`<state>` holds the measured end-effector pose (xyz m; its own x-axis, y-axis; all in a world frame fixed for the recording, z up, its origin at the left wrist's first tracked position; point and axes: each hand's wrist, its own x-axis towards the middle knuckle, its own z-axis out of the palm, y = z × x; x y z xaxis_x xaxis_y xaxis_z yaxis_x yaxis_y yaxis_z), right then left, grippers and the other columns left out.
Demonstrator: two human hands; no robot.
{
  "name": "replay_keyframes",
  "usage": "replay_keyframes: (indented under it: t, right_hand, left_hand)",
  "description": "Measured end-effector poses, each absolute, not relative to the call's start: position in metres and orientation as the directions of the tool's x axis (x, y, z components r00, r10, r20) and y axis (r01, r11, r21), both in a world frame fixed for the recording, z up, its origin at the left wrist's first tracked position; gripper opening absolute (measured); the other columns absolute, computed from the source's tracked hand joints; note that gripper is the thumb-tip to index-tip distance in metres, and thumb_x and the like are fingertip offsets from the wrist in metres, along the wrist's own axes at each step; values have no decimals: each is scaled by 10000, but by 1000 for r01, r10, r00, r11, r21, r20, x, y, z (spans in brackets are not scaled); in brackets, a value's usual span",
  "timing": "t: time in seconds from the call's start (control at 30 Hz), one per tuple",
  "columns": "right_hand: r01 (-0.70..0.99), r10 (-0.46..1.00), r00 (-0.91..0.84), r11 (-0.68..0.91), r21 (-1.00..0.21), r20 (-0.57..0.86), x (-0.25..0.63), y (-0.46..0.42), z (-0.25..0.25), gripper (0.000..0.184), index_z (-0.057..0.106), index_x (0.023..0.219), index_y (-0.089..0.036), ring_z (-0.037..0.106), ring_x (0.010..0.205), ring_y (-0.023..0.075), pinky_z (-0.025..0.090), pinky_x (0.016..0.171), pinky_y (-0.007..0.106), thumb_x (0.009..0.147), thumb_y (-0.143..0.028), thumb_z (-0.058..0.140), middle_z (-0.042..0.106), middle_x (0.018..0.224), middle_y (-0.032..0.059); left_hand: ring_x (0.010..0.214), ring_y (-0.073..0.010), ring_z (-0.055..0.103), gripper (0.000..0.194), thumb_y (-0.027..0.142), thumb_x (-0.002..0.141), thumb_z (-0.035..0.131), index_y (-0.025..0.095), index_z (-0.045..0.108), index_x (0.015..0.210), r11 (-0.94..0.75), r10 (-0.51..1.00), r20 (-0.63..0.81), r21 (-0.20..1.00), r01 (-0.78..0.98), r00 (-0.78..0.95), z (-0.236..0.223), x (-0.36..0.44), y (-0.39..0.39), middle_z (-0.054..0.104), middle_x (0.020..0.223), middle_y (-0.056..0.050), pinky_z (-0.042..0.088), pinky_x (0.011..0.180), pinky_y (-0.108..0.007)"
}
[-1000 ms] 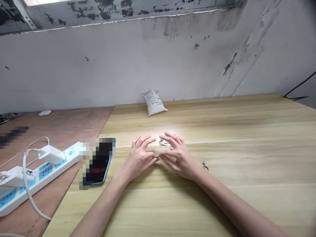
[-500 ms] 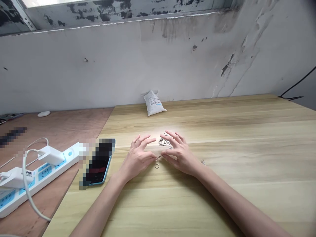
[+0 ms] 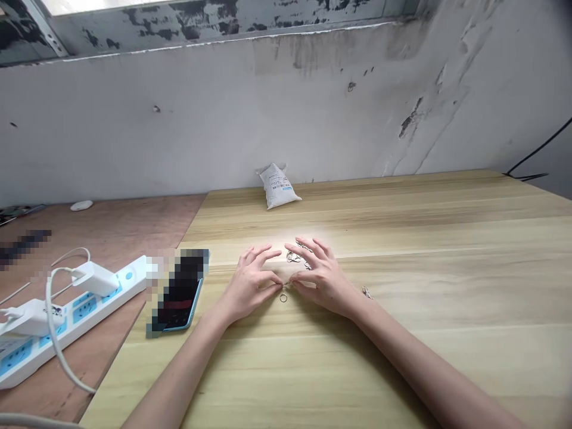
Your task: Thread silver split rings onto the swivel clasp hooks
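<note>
1. Left hand: thumb and index finger pinched narrow on one end of a small metal piece; other fingers spread, off the table.
2. Right hand: same pinch on the other end, remaining fingers raised and fanned.
3. Metal piece sits in the gap between the two sets of fingertips, in front of the person. Long axis runs crosswise, hand to hand, right end a touch farther from the body. Too small to tell its exact form.
4. Key relation, as judged: the metal ring is just on the body side of that piece, nearly under the left fingertips. Left hand is nearer to it. Can't tell whether it hangs from the piece or lies on the wood.
5. Clasp pile is beyond the pinch, partly hidden by the right fingers, so the right hand is nearer there.
6. Lone clasp just beside the right forearm, partly covered by it.
</note>
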<state>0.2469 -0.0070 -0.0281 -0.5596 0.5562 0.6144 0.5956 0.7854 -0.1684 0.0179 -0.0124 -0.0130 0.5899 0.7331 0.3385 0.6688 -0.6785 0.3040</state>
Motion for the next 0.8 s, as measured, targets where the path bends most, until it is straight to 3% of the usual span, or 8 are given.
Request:
replay_keyframes:
  t: [0.2, 0.27, 0.37, 0.57, 0.8]
  right_hand:
    - [611, 504, -495, 781, -128, 708, 243, -14, -20, 159, 721, 801, -262, 476, 1298, 245, 362, 1068, 489, 858, -166, 608, 609, 1319, 40]
    - [629, 496, -475, 769, -114, 727, 242, -15, -17, 168, 719, 828, -257, 484, 1288, 241, 360, 1069, 484, 869, -159, 590, 620, 1304, 48]
    - [652, 505, -485, 753, -90, 714, 244, -13, -18, 169, 716, 825, -241, 469, 1302, 254, 338, 1082, 506, 882, -165, 577, 607, 1316, 70]
    - [655, 522, -558, 754, -44, 645, 245, -10, -21, 166, 712, 847, -245, 394, 1362, 259, 306, 1103, 531, 903, -189, 567, 527, 1406, 71]
    - [630, 485, -568, 776, -28, 665, 243, -12, -18, 161, 710, 822, -229, 404, 1358, 266, 293, 1111, 533, 889, -167, 577, 540, 1393, 90]
  left_hand:
    - [1349, -267, 402, 122, 334, 877, 639, 265, 726, 826, -469, 882, 359, 617, 631, 304, -6, 24, -17, 555, 1341, -34, 351, 1107, -539]
    - [1334, -263, 425, 125, 345, 871, 641, 256, 714, 822, -416, 908, 339, 661, 624, 245, -7, 26, -17, 563, 1326, -39, 368, 1099, -531]
    - [1347, -282, 398, 116, 332, 870, 634, 257, 708, 822, -422, 905, 315, 580, 697, 286, -10, 29, -18, 558, 1326, -43, 337, 1099, -571]
    - [1390, -291, 337, 129, 292, 891, 604, 292, 714, 959, -595, 794, 381, 328, 734, 473, -10, 29, -20, 515, 1386, -46, 213, 1143, -607]
    - [1384, -284, 348, 123, 281, 893, 622, 252, 707, 809, -617, 779, 386, 332, 714, 494, -6, 25, -18, 544, 1366, -43, 213, 1144, -589]
